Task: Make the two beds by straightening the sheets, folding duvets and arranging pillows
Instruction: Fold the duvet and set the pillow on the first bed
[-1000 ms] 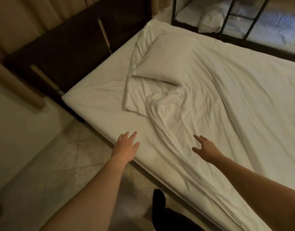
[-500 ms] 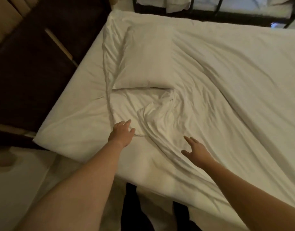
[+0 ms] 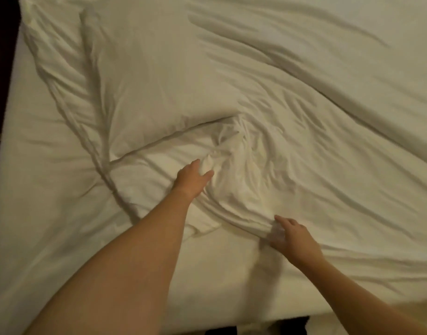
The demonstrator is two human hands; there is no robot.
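A white pillow (image 3: pixel 164 93) lies at the head of the bed, its near corner over a crumpled white duvet (image 3: pixel 316 153) that spreads across the right side. The fitted sheet (image 3: pixel 50 226) is bare at the left and along the near edge. My left hand (image 3: pixel 193 177) grips a bunched fold of the duvet just below the pillow, with fabric bulging between thumb and fingers. My right hand (image 3: pixel 292 238) is at the duvet's near folded edge, fingers on the fold. It is blurred, so its hold is unclear.
A dark headboard (image 3: pixel 0 68) runs along the left edge. The mattress's near edge (image 3: pixel 231 320) crosses the bottom of the view, with dark clothing (image 3: pixel 292 322) just below it. Wrinkles fan out over the sheet to the left of the pillow.
I have leaned in over the bed. My left hand moved right onto the bunched duvet and took hold of it. My right hand came down onto the duvet's near edge.
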